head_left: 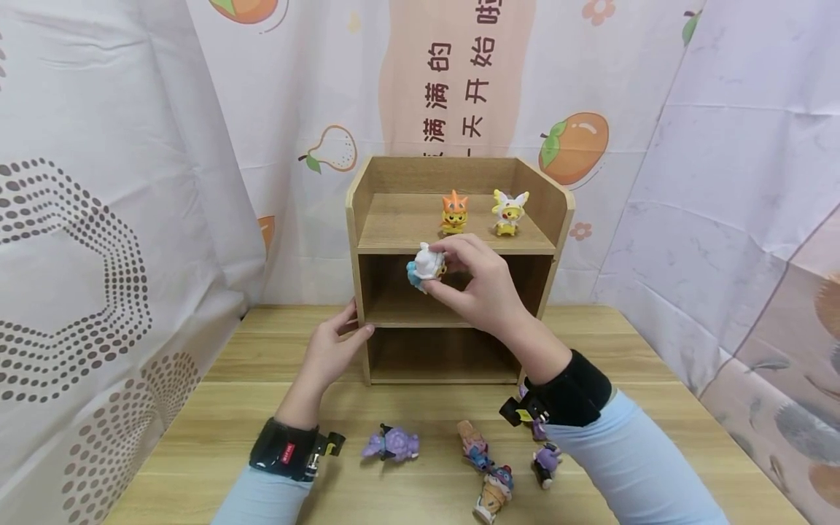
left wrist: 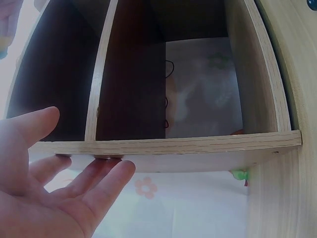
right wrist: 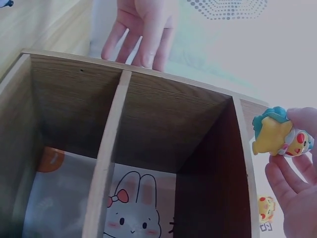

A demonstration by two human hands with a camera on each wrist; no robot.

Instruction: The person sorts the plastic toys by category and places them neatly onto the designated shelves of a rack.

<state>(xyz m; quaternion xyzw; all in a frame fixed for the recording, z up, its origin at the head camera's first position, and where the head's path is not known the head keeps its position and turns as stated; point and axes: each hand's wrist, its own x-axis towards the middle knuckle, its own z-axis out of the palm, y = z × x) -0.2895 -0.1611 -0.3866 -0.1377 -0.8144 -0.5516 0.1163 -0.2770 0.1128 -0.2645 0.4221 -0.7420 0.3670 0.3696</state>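
My right hand (head_left: 482,284) pinches a small toy figurine (head_left: 428,264) between thumb and fingers, in front of the upper part of a wooden shelf (head_left: 420,316). In the right wrist view the figurine (right wrist: 273,133) shows a yellow body, red cheeks, a white hat and teal trim. My left hand (head_left: 333,350) touches the shelf's left side. In the left wrist view its fairly straight fingertips (left wrist: 126,171) rest against the side panel, while the thumb stands apart near the front edge.
On the shelf's top stand an orange-hooded yellow figurine (head_left: 454,215) and a white-hooded one (head_left: 508,214). A purple figurine (head_left: 394,443), two cone-like figurines (head_left: 494,494) and a purple-black one (head_left: 546,464) lie on the table (head_left: 230,408). My right wrist partly hides another.
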